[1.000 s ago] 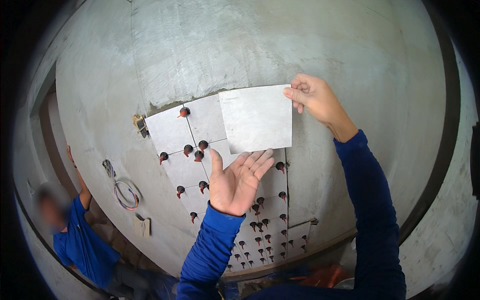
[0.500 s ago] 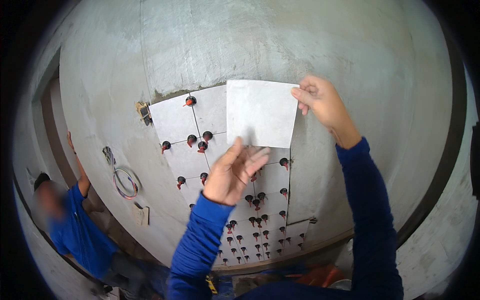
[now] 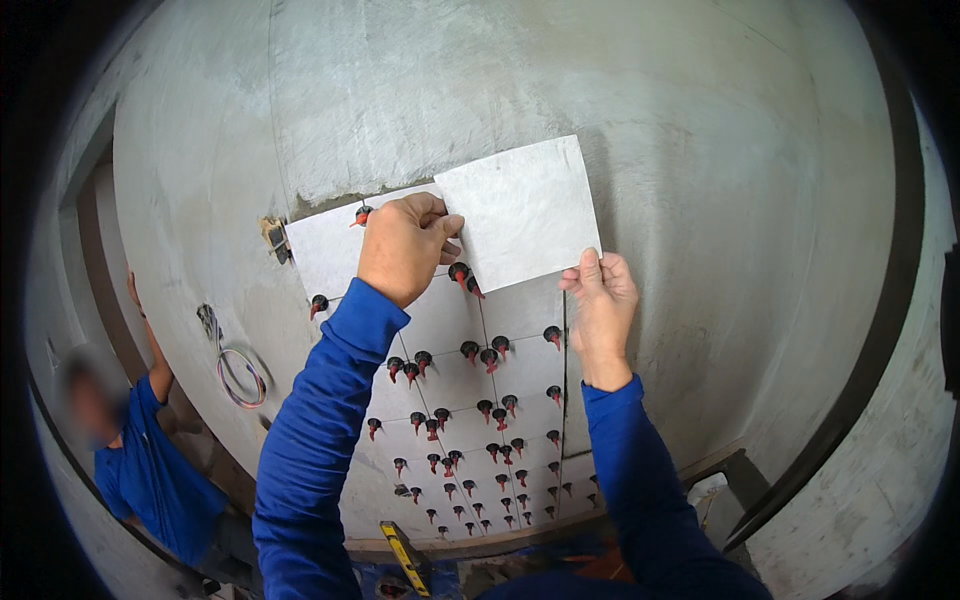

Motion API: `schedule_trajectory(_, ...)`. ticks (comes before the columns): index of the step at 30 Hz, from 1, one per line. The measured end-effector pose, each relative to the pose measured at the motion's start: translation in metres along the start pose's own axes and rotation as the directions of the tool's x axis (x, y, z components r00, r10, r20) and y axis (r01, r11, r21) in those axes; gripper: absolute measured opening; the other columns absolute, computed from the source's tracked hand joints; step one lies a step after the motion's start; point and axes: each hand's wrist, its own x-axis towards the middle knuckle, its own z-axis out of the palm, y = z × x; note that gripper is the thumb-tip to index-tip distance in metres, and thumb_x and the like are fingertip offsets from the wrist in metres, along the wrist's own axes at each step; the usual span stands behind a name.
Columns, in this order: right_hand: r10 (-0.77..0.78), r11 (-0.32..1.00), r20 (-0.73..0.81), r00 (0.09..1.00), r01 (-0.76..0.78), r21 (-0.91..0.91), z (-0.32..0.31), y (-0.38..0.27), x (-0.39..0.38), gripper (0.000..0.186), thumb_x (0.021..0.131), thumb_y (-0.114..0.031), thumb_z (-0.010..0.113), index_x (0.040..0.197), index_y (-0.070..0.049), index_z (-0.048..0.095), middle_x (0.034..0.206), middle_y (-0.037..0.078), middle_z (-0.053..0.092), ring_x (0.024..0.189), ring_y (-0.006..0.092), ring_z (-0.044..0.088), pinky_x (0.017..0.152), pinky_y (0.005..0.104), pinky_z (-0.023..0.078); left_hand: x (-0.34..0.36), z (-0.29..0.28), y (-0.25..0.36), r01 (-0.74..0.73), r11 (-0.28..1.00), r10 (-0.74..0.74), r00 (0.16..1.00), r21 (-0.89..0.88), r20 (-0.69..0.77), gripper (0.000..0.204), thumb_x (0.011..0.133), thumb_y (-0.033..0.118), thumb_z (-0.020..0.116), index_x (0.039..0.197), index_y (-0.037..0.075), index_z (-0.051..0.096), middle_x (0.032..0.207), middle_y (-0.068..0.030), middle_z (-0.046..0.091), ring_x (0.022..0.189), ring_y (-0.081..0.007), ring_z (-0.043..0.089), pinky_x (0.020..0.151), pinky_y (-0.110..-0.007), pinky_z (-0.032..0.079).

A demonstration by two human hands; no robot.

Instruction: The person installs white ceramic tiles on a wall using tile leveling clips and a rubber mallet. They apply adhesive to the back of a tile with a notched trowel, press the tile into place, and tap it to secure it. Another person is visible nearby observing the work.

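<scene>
L hand (image 3: pixel 408 245) & R hand (image 3: pixel 603 300) pinch wht tile (image 3: pixel 525 210); blk/red clips (image 3: pixel 458 271) jut nr its btm-L corner, yel level (image 3: pixel 405 558) below.

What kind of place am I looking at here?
Most likely a room being built or renovated: there is a bare, unpainted plaster wall, a loose coil of wires sticks out of it, and part is covered in pale tiles dotted with red-and-black clips.

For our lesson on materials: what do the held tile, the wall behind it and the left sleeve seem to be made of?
Tile: probably ceramic, pale and matt; thin, flat, with crisp edges.
Wall: likely cement plaster; grey, uneven, with streaky marks.
Left sleeve: soft blue fabric, fibre unclear; it wrinkles.
</scene>
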Motion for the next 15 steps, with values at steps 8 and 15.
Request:
schedule_trajectory(8, 0.022, 0.999, 0.009, 1.0, -0.023, 0.022, -0.004, 0.006, -0.003, 0.019, 0.103, -0.021, 0.071, 0.101, -0.004, 0.063, 0.086, 0.006, 0.068, 0.074, 0.0141, 0.066, 0.069, 0.0297, 0.058, 0.014, -0.003, 0.004, 0.049, 0.998, -0.047, 0.997, -0.042, 0.055, 0.018, 0.096, 0.003, 0.072, 0.106, -0.013, 0.07, 0.086, -0.0156, 0.076, 0.07, -0.0182, 0.076, 0.06, -0.028, 0.063)
schedule_trajectory(15, -0.001, 1.0, 0.005, 1.0, 0.0, 0.02, 0.001, -0.004, 0.003, 0.018, 0.103, -0.017, 0.07, 0.099, -0.002, 0.061, 0.084, 0.007, 0.066, 0.072, 0.0145, 0.068, 0.064, 0.03, 0.059, 0.031, -0.007, 0.002, 0.043, 0.998, -0.039, 0.991, -0.035, 0.128, 0.017, 0.097, 0.006, 0.073, 0.102, -0.01, 0.071, 0.087, -0.0157, 0.075, 0.072, -0.0201, 0.076, 0.064, -0.03, 0.064)
